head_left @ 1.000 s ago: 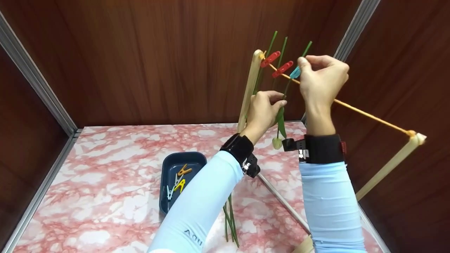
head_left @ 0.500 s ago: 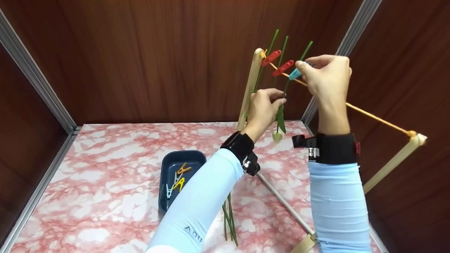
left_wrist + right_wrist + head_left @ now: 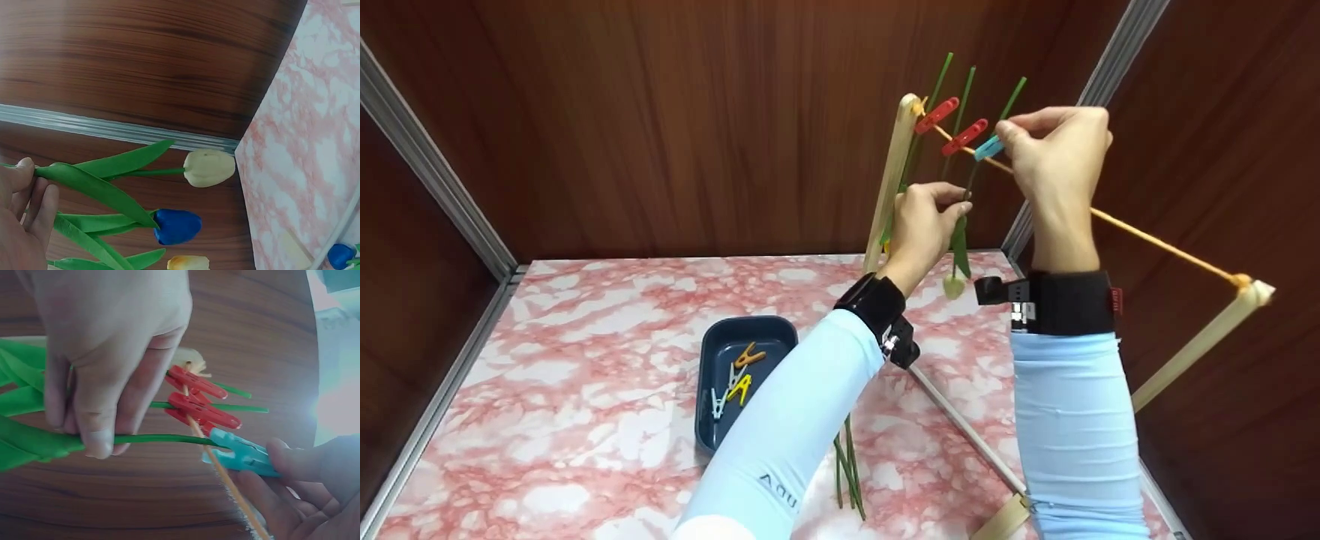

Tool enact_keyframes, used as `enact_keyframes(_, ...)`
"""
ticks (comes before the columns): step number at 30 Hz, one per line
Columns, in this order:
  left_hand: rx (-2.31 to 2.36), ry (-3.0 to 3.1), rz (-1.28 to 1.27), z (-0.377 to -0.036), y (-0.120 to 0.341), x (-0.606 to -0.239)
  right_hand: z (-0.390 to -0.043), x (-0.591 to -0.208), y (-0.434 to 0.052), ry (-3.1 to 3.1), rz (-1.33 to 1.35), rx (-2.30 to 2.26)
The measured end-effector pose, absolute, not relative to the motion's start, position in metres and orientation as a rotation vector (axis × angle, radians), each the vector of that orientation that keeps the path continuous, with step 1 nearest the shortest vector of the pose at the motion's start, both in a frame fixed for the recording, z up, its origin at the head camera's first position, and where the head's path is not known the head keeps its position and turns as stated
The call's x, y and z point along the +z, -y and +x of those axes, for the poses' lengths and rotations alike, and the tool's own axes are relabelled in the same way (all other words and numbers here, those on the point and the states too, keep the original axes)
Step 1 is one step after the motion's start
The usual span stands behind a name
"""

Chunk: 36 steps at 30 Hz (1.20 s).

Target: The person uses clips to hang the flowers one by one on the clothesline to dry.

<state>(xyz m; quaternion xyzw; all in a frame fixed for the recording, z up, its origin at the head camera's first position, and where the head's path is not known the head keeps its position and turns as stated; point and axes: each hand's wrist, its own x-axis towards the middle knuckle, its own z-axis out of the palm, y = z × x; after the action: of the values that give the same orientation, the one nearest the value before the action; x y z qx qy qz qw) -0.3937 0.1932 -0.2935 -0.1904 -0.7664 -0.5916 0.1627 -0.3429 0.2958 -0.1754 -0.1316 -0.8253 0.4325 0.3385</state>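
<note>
My left hand (image 3: pixel 922 225) pinches the green stem of a white tulip (image 3: pixel 209 167) that hangs head down. Higher up, my right hand (image 3: pixel 1061 154) pinches the handle end of a light blue clothespin (image 3: pixel 239 453) between thumb and fingers. The clothespin's jaws lie over the orange cord (image 3: pixel 1162 244) and the tulip's stem, whose cut end sticks up past it. Two red clothespins (image 3: pixel 205 412) sit on the cord to the left, each with a stem. A blue tulip (image 3: pixel 177 226) and a pale yellow tulip (image 3: pixel 188 262) hang below in the left wrist view.
The cord runs between a left wooden post (image 3: pixel 894 172) and a right wooden post (image 3: pixel 1192 349). On the marbled table stands a dark blue tray (image 3: pixel 701 405) with several clothespins (image 3: pixel 741 390). Loose stems (image 3: pixel 851 472) lie near my left sleeve, beside a white rod (image 3: pixel 967 424).
My right hand and wrist have shifted a little to the right, still at the light blue clothespin. The left hand keeps its pinch on the stem. The head view has tipped slightly.
</note>
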Motion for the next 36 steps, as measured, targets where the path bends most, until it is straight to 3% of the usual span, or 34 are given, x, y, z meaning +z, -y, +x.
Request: enact_keyframes(36,-1.664,2.234,-0.557,-0.3980,-0.1903,-0.2998,-0.3461,-0.1787,-0.2931,2.522,-0.470,0.948)
